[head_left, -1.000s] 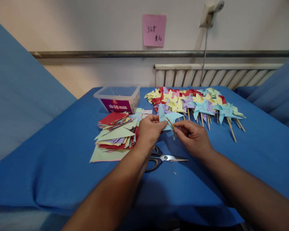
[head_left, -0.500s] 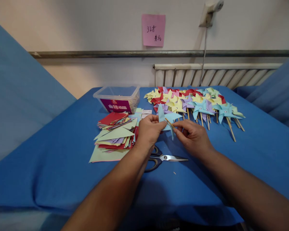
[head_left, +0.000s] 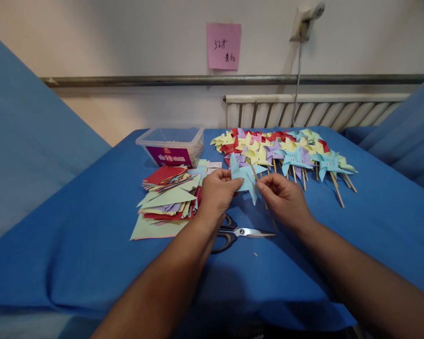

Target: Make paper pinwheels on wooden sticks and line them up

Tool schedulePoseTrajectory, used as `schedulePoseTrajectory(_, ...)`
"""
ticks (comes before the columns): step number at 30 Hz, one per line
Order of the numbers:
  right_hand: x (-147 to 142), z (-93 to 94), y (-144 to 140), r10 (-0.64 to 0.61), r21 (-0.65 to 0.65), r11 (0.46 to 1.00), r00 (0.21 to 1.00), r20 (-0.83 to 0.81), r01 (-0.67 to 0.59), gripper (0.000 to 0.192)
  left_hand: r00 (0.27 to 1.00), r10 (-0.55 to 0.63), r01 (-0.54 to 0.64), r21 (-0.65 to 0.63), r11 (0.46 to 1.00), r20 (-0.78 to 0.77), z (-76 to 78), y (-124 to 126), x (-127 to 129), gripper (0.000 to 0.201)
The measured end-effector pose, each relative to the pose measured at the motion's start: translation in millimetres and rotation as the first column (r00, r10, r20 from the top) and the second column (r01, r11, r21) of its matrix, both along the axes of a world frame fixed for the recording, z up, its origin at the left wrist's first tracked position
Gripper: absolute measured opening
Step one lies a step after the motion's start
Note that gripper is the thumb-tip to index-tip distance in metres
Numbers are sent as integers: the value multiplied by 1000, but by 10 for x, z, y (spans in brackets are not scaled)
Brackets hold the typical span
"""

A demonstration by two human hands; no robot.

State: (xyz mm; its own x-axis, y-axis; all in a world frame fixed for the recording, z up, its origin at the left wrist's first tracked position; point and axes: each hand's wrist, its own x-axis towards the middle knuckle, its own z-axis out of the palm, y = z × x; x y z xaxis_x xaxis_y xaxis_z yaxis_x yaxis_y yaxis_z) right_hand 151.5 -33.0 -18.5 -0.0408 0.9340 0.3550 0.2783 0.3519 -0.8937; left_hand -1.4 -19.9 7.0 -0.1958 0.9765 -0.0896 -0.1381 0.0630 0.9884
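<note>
Between my hands is a light blue paper pinwheel [head_left: 248, 180], its folded blades spread. My left hand [head_left: 217, 188] pinches it from the left, thumb lying on the paper. In my right hand [head_left: 283, 195] a thin wooden stick [head_left: 254, 172] is pinched between thumb and fingers; its upper end lies over the pinwheel and its lower part slants down past the fingers. Whether stick and pinwheel are joined cannot be made out. Dark-handled scissors [head_left: 242, 232] lie on the blue cloth just below my hands.
Many-coloured finished pinwheels [head_left: 293, 157] on sticks cover the back right. To the left, stacked coloured paper [head_left: 169, 202] lies before a clear plastic tub [head_left: 173, 136] with a purple label. A small scrap [head_left: 255, 254] lies near the scissors. The wall carries a pink note [head_left: 224, 46] and a radiator [head_left: 318, 110].
The stick has turned steeper in my right hand, and more of its length shows below the fingers. The blue pinwheel has tilted to show more of its face. My left hand stays nearly still.
</note>
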Motion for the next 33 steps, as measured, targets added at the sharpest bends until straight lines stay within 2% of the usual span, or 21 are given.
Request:
schedulePoseTrajectory(2,-6,14,36,63,-122,988,960,-272,-99,20,1000,12,-12,18,1000,17,-26,15,-5,23)
schedulePoseTrajectory(5,-23,57,63,68,-179,964,834,-548,-197,25,998,39,-41,44,998,43,-77,44,-6,24)
schedulePoseTrajectory(8,-48,98,52,25,-161,972,754,-657,-172,24,994,57,-60,31,998,89,-114,60,4,26)
schedulePoseTrajectory(11,-68,113,38,-12,-125,986,708,-706,-108,23,980,59,-62,13,998,189,-122,56,16,29)
schedulePoseTrajectory(14,-83,99,38,-32,-122,989,691,-723,-82,24,969,70,-72,3,997,239,-114,42,16,29)
schedulePoseTrajectory(18,-101,54,38,-14,-151,980,704,-710,-133,24,968,64,-57,-38,998,242,-107,33,10,28)
schedulePoseTrajectory(23,-81,21,43,-11,-181,974,769,-640,-137,23,969,36,-27,-40,999,246,-98,26,14,25)
schedulePoseTrajectory(29,-35,72,61,17,-100,992,853,-521,-80,23,994,14,-11,-26,1000,112,-125,23,28,24)
schedulePoseTrajectory(33,28,82,72,25,-69,996,915,-403,-58,23,995,-10,13,-31,999,100,-139,21,31,24)
